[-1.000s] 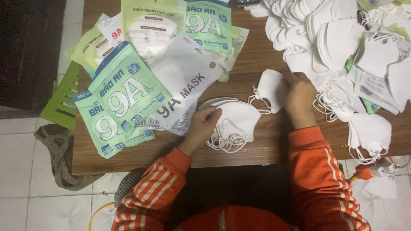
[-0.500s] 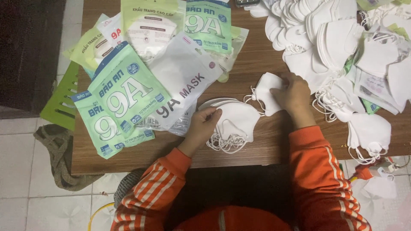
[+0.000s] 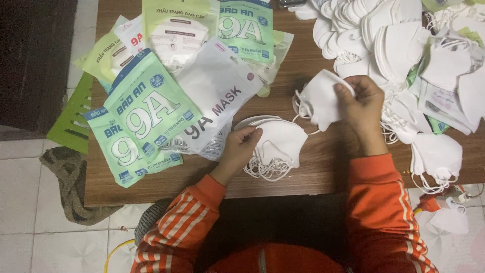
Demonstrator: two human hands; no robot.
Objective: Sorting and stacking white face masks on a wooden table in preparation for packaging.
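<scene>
Now stacking: right hand (image 3: 365, 103) fingers pinching a white face mask (image 3: 323, 98), left hand (image 3: 238, 149) steadying the mask stack (image 3: 278, 144); next, laid squarely on top.

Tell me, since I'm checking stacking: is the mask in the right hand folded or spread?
Folded: the white mask in the right hand lies flat, halves together.

The right hand (image 3: 361, 103) has lifted 1 white mask (image 3: 321, 98) a little up off the wooden table (image 3: 313, 172), turning it so its broad face shows; 1 second ago the mask sat lower and smaller under the fingers. The left hand (image 3: 241, 146) has slid slightly onto the small stack of masks (image 3: 280, 144).
</scene>
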